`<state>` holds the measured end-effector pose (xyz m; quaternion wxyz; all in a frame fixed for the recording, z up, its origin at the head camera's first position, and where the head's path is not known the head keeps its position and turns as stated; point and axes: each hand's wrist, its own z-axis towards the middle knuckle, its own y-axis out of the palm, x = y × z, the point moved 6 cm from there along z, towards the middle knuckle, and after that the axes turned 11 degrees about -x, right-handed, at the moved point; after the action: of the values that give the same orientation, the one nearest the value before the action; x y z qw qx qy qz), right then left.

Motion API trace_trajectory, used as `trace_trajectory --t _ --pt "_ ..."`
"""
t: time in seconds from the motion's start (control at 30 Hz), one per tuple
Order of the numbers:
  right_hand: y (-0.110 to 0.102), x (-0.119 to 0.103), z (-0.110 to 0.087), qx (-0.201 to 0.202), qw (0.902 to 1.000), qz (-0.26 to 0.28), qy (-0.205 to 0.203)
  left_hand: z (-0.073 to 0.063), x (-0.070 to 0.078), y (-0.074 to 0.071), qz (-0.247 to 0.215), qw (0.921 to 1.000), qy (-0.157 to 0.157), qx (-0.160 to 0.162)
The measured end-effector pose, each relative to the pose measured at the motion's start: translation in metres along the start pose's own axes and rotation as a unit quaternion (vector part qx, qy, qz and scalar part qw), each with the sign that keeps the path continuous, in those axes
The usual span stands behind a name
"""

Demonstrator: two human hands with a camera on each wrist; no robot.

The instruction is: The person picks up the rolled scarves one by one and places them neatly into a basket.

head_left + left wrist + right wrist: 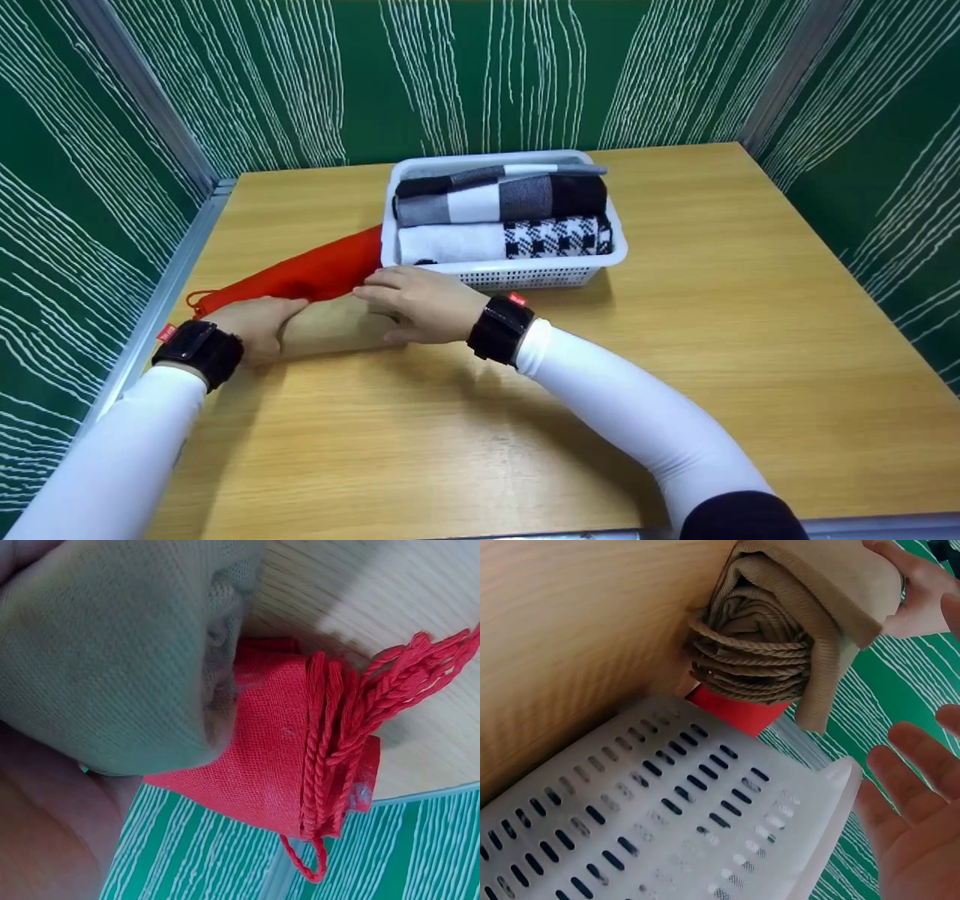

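My left hand (253, 326) grips the left end of a rolled beige scarf (330, 328), which has a twisted fringe (754, 664) showing at its other end in the right wrist view. My right hand (427, 304) is over the roll's right end in the head view, and its fingers look spread and extended in the right wrist view. Just behind the beige roll lies a rolled red scarf (322, 262) with corded tassels (326, 742), its right end against a white plastic basket (525, 279). The left fingertips are hidden behind the beige cloth.
Inside the basket are a rolled grey, white and black checked scarf (474, 202) and a white roll with a black houndstooth pattern (551, 238). Green panels with white streaks (517, 75) enclose the wooden table (720, 315) at the back and sides.
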<state>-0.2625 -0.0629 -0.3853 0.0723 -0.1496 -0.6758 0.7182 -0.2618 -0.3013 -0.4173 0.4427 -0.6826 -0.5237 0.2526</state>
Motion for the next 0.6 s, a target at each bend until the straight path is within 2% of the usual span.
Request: trace_trajectory --t 0.3,0.6 --pt "0.014 -0.010 0.008 -0.022 0.9995 -0.006 -0.022 0.002 -0.002 0.004 -0.001 1.0000 -0.001 -0.003" --pt "0.034 -0.005 0.016 -0.060 0.9981 0.001 0.016 0.002 -0.001 0.004 -0.002 1.0000 0.001 0.000"
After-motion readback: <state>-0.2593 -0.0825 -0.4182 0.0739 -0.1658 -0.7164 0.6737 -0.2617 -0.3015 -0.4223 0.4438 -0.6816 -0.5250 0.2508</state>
